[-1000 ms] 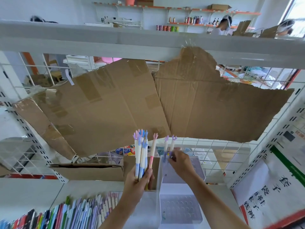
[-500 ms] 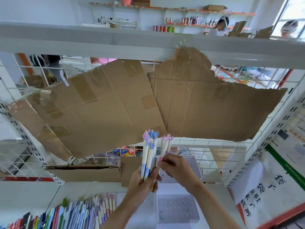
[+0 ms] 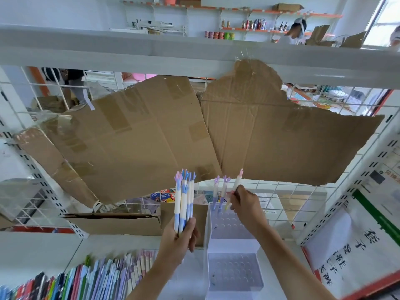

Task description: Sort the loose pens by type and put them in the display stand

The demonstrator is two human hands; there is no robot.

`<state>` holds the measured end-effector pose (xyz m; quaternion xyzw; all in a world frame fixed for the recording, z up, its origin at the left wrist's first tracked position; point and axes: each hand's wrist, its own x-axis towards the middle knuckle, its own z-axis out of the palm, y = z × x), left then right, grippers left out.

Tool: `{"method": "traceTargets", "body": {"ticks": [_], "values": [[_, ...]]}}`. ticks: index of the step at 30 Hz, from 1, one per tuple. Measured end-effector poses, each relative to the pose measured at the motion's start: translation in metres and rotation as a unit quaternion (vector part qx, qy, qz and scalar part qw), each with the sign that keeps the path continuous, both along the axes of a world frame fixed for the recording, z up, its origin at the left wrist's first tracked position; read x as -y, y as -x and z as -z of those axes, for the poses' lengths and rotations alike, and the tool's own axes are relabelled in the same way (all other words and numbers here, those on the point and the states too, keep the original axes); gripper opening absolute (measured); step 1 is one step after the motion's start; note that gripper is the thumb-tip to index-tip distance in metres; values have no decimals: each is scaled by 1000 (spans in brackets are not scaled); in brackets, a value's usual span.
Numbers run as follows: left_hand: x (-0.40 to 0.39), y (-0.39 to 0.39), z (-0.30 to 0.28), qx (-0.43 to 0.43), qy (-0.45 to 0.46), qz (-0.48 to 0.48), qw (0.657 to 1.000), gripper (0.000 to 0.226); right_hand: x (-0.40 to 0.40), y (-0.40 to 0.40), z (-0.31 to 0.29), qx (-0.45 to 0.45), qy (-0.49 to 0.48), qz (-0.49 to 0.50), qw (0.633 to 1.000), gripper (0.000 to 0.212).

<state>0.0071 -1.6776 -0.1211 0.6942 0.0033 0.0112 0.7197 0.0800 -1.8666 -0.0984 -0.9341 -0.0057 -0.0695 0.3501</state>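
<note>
My left hand (image 3: 179, 239) grips a bunch of white pens (image 3: 184, 198) with blue and purple lower ends and forked tops, held upright left of the clear display stand (image 3: 233, 252). My right hand (image 3: 245, 202) pinches one pink-topped pen (image 3: 236, 187), tilted, above the stand's upper tier of round holes. Two purple-topped pens (image 3: 219, 195) stand in the back-left holes of that tier, just left of my right hand. The stand's lower tier (image 3: 234, 271) holds no pens.
Loose pens and markers (image 3: 86, 278) of many colours lie in a row at the lower left of the white shelf. Taped brown cardboard (image 3: 194, 135) covers the wire grid behind. A low cardboard box (image 3: 112, 223) sits left of the stand. A printed sign (image 3: 350, 245) leans at right.
My right hand took a pink-topped pen from the bunch in my left hand and carried it right, over the stand. The left hand kept its bunch and shifted slightly.
</note>
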Motion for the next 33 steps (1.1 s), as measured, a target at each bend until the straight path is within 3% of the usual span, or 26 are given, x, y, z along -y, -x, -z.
{"method": "traceTargets", "body": {"ticks": [4, 15, 22, 28, 31, 33], "values": [[-1, 2, 0, -5, 11, -14, 1000, 19, -5, -1, 17, -42, 32, -6, 999, 22], [3, 7, -3, -6, 4, -17, 1000, 30, -6, 3, 25, -8, 42, -15, 999, 14], [1, 10, -11, -15, 1, -13, 1000, 27, -7, 3, 24, -48, 19, 8, 999, 15], [-1, 10, -10, -20, -16, -15, 1000, 29, -5, 26, -2, -28, -91, 29, 995, 12], [11, 7, -13, -9, 8, 0, 1000, 25, -16, 46, -23, -76, -230, -70, 968, 20], [19, 7, -13, 0, 26, 31, 999, 25, -21, 52, -31, -86, -208, -121, 967, 23]]}}
